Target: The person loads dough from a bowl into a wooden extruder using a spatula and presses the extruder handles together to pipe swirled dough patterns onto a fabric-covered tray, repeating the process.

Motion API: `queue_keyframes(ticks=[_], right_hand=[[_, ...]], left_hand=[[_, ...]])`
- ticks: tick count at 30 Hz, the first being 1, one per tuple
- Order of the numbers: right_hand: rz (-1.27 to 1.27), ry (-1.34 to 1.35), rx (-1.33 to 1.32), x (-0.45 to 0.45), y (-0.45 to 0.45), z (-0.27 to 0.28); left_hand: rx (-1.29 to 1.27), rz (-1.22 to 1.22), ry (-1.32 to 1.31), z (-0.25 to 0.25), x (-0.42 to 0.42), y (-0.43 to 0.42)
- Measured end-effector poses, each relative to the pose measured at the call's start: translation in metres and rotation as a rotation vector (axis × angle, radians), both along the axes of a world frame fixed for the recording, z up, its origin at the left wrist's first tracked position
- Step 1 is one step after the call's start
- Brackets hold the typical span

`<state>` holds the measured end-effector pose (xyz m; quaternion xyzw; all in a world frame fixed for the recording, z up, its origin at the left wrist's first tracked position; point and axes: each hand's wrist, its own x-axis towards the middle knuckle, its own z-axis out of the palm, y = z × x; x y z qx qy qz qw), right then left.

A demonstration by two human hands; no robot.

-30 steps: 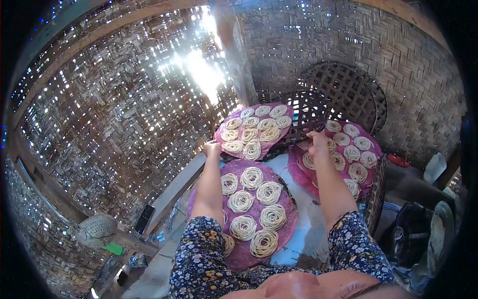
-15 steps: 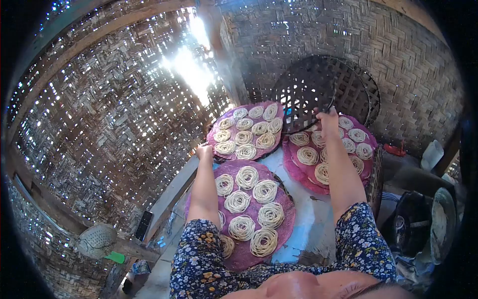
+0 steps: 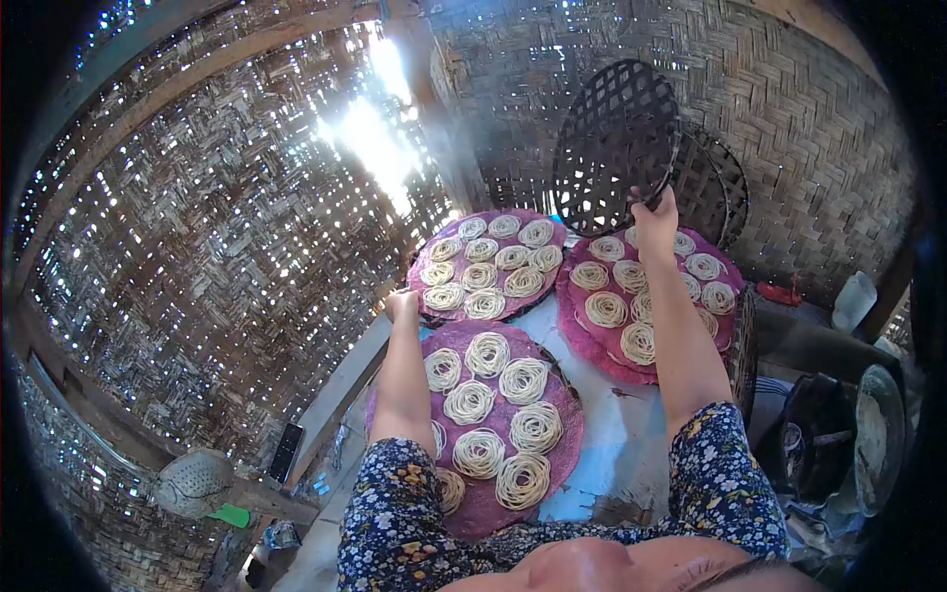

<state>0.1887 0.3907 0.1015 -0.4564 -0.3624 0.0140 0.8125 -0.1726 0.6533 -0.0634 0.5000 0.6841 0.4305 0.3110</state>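
Note:
My right hand [image 3: 655,215] grips the lower right rim of a round, dark openwork woven tray [image 3: 617,148], lifted and tilted almost upright. My left hand [image 3: 401,305] is closed at the left edge of the back left tray [image 3: 427,310], its fingertips partly hidden. Pink cloth covers that tray, with pale noodle coils [image 3: 482,275] on top. Below my right forearm lies another pink-covered tray of noodle nests [image 3: 606,309], partly covered by the arm. Nearest me is a third pink cloth [image 3: 564,474] bearing coiled noodles [image 3: 469,402].
More dark woven trays [image 3: 725,187] lean against the woven bamboo wall [image 3: 809,128]. At left, a black phone or remote [image 3: 286,452] rests on a wooden beam, near a pale woven basket [image 3: 195,481]. Dark and greenish basins [image 3: 876,439] stand at right, below a white cup [image 3: 854,300].
My right hand has raised the dark woven tray upward, away from the leaning ones, and turned it more upright. The back left tray has shifted slightly; my left hand stays at its edge.

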Motion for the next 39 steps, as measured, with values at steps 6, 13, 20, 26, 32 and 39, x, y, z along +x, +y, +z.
queue_keyframes(ticks=[6, 13, 20, 26, 32, 39], right_hand=[[0.074, 0.052, 0.142, -0.014, -0.009, 0.023], [0.248, 0.143, 0.172, -0.03, -0.023, 0.042], [0.352, 0.166, 0.18, -0.042, -0.029, 0.046], [0.368, 0.171, 0.175, -0.048, -0.034, 0.045], [0.362, 0.178, 0.175, -0.051, -0.038, 0.045], [0.39, 0.152, 0.152, -0.052, -0.041, 0.044]], left_hand=[[0.048, -0.031, 0.317, 0.031, 0.003, -0.031], [0.094, -0.018, 0.507, 0.038, 0.004, -0.036], [0.267, 0.003, 0.503, 0.04, 0.011, -0.045], [0.533, -0.026, 0.505, 0.043, 0.018, -0.051], [0.652, 0.027, 0.413, 0.038, 0.018, -0.049], [0.348, 0.056, 0.428, 0.019, 0.004, -0.017]])
